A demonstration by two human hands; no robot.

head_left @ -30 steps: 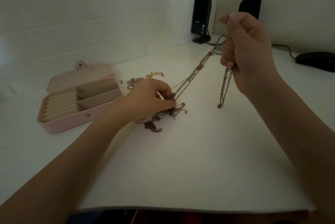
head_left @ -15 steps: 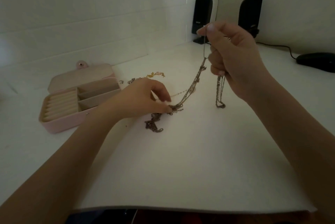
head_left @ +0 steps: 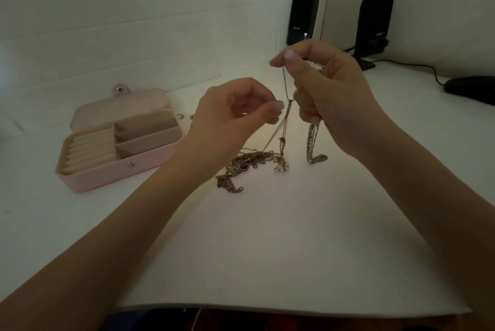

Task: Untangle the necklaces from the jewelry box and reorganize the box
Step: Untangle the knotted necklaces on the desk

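Over the counter (head_left: 267, 250): I see both hands raised above the white top, with the chains strung between them and the pile below.
Right hand (head_left: 329, 95): its thumb and forefinger pinch a thin beaded chain (head_left: 285, 84) at the top, and the lower fingers are curled round a thicker bunch of chains (head_left: 312, 140) that hangs down and touches the counter.
Left hand (head_left: 235, 113): fingers curled, thumb and fingertip brought together just beside the hanging chain; a fine strand seems to run from that pinch down to the pile (I can't be sure, the light is dim).
Tangle of necklaces (head_left: 249, 164): lying on the counter under and between the hands, a dark knot of chains with a small pendant (head_left: 281, 166) at its right edge; the beaded chain leads down into it.
Jewelry box (head_left: 120, 140): pink, lid open and laid back, off to the left of the tangle, apart from it; I see ring rolls on its left side and three long compartments on its right.
Small pieces (head_left: 180, 116): a couple of tiny items sit on the counter just behind the box's right end.
Back of the counter: two black speakers (head_left: 302, 17) stand upright by the wall, and a black mouse (head_left: 471, 88) with its cable lies at far right.
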